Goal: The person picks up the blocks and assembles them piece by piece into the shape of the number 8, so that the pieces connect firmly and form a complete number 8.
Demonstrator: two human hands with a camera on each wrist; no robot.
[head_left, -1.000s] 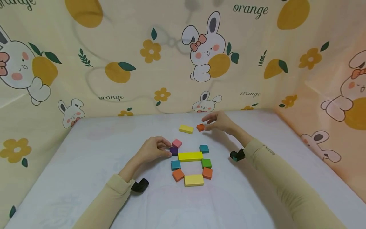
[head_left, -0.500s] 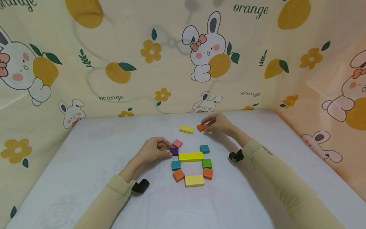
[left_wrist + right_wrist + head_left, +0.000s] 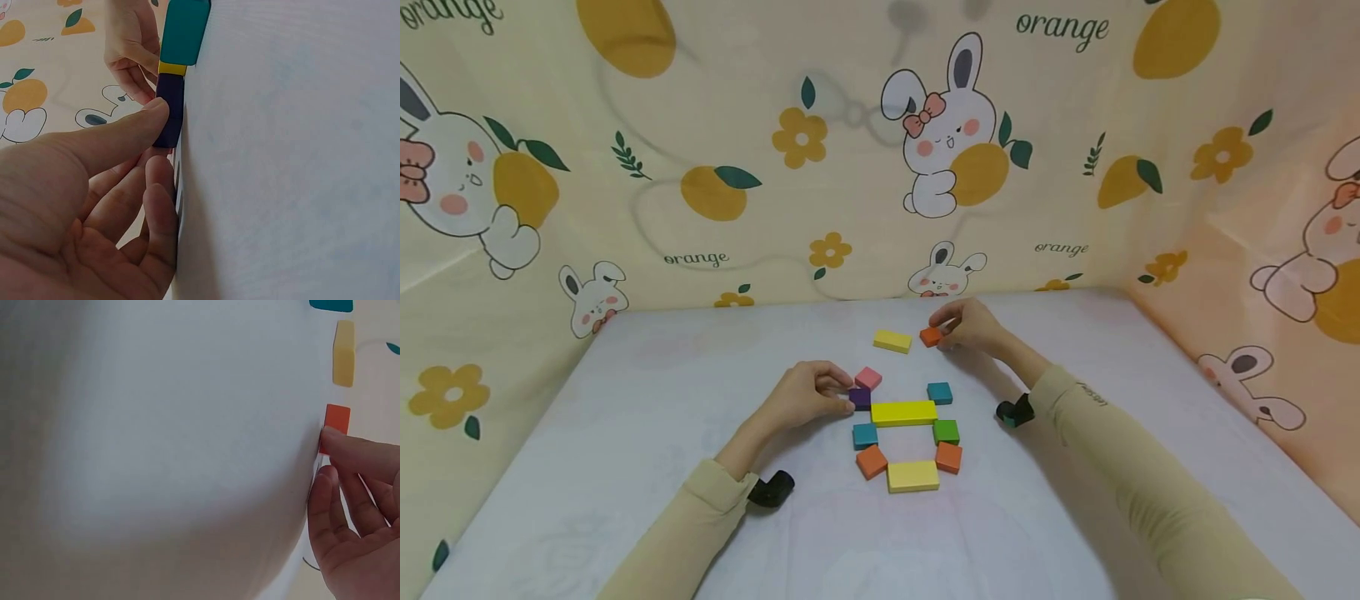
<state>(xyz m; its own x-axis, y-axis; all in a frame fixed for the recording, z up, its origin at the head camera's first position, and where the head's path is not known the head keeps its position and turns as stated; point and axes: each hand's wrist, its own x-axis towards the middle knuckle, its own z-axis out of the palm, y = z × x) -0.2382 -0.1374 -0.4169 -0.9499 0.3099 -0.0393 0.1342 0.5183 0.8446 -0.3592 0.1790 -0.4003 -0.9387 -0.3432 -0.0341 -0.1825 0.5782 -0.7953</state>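
Note:
Near the middle of the table, my left hand (image 3: 808, 393) pinches a purple block (image 3: 861, 399) at the upper left of a group of coloured blocks. In the left wrist view the thumb lies against the purple block (image 3: 170, 103), fingers curled beside it. Touching its upper side is a pink block (image 3: 868, 377); a long yellow block (image 3: 904, 413) lies to its right. Farther back, my right hand (image 3: 973, 325) pinches a small orange block (image 3: 931, 337) between thumb and forefinger. The right wrist view has the thumb pressed on that orange block (image 3: 335, 419), its far fingertips partly hidden.
A yellow block (image 3: 892, 342) lies left of the right hand. Below the long yellow block sit a blue block (image 3: 865, 436), a green block (image 3: 947, 432), two orange blocks (image 3: 872, 462) and a pale yellow block (image 3: 913, 477). Another blue block (image 3: 939, 393) is above right. A patterned backdrop (image 3: 850, 192) rises behind.
The right hand's forefinger has come down to the orange block, closing on it with the thumb. The left hand stays at the purple block; the whole view shifts slightly.

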